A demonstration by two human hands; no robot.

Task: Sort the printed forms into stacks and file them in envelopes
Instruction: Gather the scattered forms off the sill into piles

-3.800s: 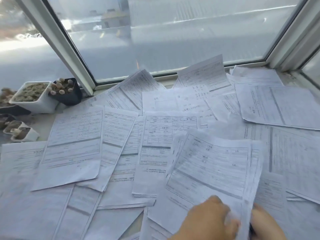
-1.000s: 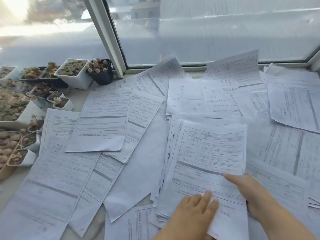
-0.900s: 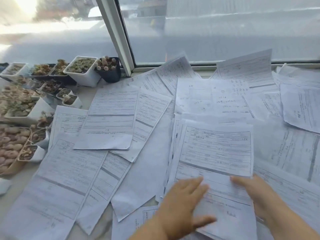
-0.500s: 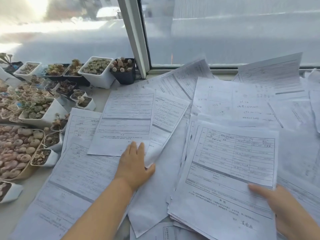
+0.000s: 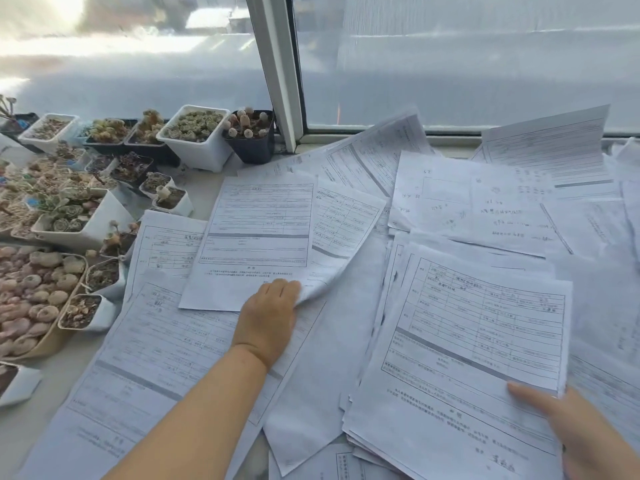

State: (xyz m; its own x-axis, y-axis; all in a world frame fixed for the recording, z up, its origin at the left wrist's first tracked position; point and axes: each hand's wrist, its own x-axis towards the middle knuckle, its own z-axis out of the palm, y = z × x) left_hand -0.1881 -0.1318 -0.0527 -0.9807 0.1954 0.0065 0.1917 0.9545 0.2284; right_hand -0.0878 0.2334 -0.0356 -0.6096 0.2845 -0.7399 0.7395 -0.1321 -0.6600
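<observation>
along the left of the windowsill (image 5: 207, 188), small square pots hold succulents: a white pot (image 5: 197, 150) of pale rosettes, a dark pot (image 5: 251, 147) of button cacti, and a tan tray (image 5: 45, 341) of pinkish pebble plants. printed forms (image 5: 450, 209), white sheets with ruled tables, lie overlapping across the sill up to the window frame (image 5: 280, 81). the left hand (image 5: 270, 320) pinches the curled corner of one form (image 5: 259, 237). the right hand (image 5: 585, 434), cut off by the frame edge, grips the gathered stack (image 5: 460, 358), thumb on top. the print is too small to read.
</observation>
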